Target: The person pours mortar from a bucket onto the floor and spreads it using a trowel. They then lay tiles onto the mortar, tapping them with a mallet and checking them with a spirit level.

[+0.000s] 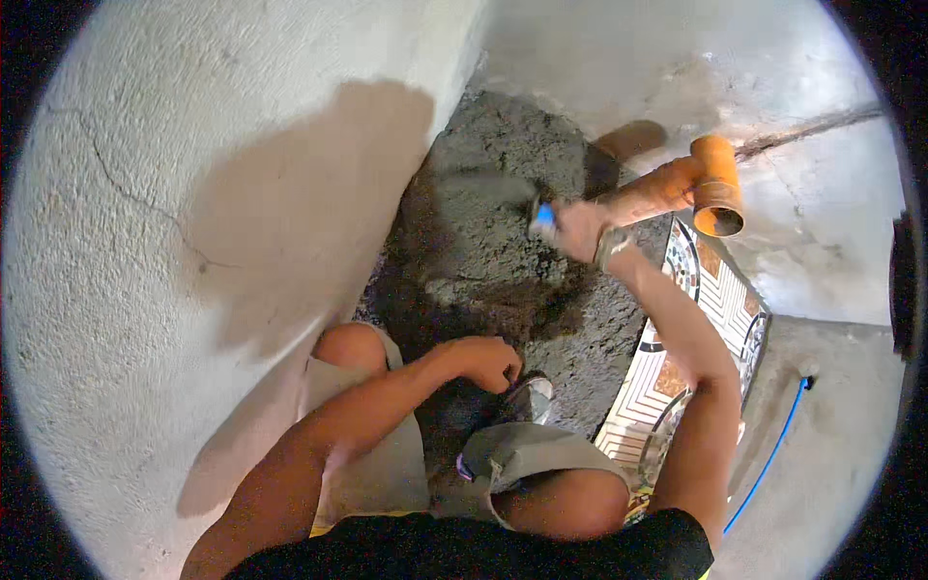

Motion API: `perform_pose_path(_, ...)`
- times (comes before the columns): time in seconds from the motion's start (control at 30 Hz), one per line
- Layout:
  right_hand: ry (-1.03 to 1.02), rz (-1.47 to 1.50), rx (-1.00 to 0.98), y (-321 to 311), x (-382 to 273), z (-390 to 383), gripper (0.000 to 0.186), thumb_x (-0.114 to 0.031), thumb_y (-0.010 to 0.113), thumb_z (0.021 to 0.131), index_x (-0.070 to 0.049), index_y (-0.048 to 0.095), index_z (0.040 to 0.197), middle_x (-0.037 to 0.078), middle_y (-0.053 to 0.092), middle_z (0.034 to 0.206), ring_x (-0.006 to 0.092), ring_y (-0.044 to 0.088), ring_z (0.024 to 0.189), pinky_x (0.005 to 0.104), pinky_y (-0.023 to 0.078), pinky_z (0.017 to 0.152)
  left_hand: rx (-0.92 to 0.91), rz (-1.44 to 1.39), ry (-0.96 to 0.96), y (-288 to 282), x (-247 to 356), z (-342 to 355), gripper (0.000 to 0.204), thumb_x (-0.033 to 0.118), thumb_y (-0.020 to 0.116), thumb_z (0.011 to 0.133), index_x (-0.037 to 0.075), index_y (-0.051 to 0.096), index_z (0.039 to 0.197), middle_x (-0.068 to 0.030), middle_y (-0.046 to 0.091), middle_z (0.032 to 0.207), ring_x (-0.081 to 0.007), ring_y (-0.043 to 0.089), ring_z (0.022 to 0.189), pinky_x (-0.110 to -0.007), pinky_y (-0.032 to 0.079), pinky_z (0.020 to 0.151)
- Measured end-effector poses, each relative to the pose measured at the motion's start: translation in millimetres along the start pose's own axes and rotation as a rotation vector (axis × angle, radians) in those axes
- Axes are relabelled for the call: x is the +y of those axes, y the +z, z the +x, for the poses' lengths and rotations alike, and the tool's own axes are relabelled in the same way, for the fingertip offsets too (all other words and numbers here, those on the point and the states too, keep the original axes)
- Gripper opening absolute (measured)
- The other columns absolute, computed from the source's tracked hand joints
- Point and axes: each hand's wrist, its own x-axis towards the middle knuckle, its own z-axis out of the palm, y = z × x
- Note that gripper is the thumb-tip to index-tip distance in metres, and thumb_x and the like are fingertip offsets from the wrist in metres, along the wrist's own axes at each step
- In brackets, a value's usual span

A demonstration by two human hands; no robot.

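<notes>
1. Head view: crouched in a corner, bare knees at six o'clock, grey shorts, one shoe (pixel 530 398) just past the left hand.
2. Right hand (pixel 580 230) raised at about one o'clock from centre, grip closed around the blue handle (pixel 545 215) of a trowel; blade (pixel 488 187) blurred, stretched toward ten o'clock over the mortar bed.
3. Left hand (pixel 491 362) low near centre, fingers curled into a loose fist; cannot tell whether anything sits inside it, hovering at or on the dark wet mortar (pixel 483 261).
4. Mortar spread across the floor from centre up to twelve o'clock, wedged against the rough plastered wall (pixel 193 193) filling the nine o'clock side.
5. Orange plastic pipe (pixel 701 184) at two o'clock, open mouth turned downward to the right, just beyond the right wrist.
6. Patterned floor tiles (pixel 715 290) at four o'clock, under the right forearm, edge touching the mortar.
7. Blue hose (pixel 773 449) at four o'clock, lying on bare grey concrete (pixel 831 242) beside the tiles.
</notes>
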Motion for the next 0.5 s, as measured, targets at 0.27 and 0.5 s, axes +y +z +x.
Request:
perform_pose_path(0.27,-0.048,-0.152,-0.035,41.8,40.6,37.4,0.064,-0.064,0.046,0.087,-0.004,0.067,0.098,0.020,0.069,0.088,0.0361,0.068,0.086,0.0470,0.055,0.075,0.046,0.022,0.024,10.3,-8.5,0.7,0.031,0.021,0.062,0.068,0.011,0.070,0.097,-0.0139,0.069,0.092,-0.0330,0.066,0.086,-0.044,0.052,0.075)
perform_pose_path(0.5,0.359,0.143,0.265,18.7,71.7,78.4,0.048,-0.046,0.053,0.091,-0.002,0.069,0.091,0.022,0.069,0.096,0.0376,0.068,0.089,0.0462,0.055,0.079,0.096,0.064,-0.033,1.7,-13.0,0.5,0.036,0.023,0.063,0.071,0.012,0.068,0.105,-0.0155,0.069,0.096,-0.0341,0.065,0.090,-0.045,0.052,0.080)
